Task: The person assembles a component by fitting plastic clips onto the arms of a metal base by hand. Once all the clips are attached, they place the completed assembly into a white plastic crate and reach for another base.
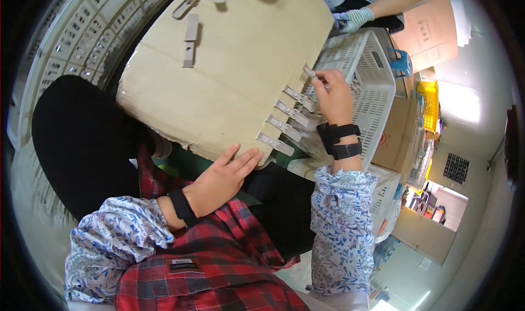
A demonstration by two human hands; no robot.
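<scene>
At the right edge of the flat tan cardboard sheet [229,65], right hand [333,95] pinches a small grey plastic clip [309,70] between thumb and fingertips, lined up above four matching grey clips [287,122] already seated in a row along that edge. Left hand [221,179] lies flat, fingers extended, holding nothing, pressing the sheet's lower edge, probably to steady it on the lap. White slotted plastic basket [372,86] sits just right of the hand. Loose grey clips [190,40] rest further up the sheet.

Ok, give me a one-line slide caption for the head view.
Right hand holds a grey clip beside clips lining a cardboard sheet; left hand steadies the edge.
</scene>
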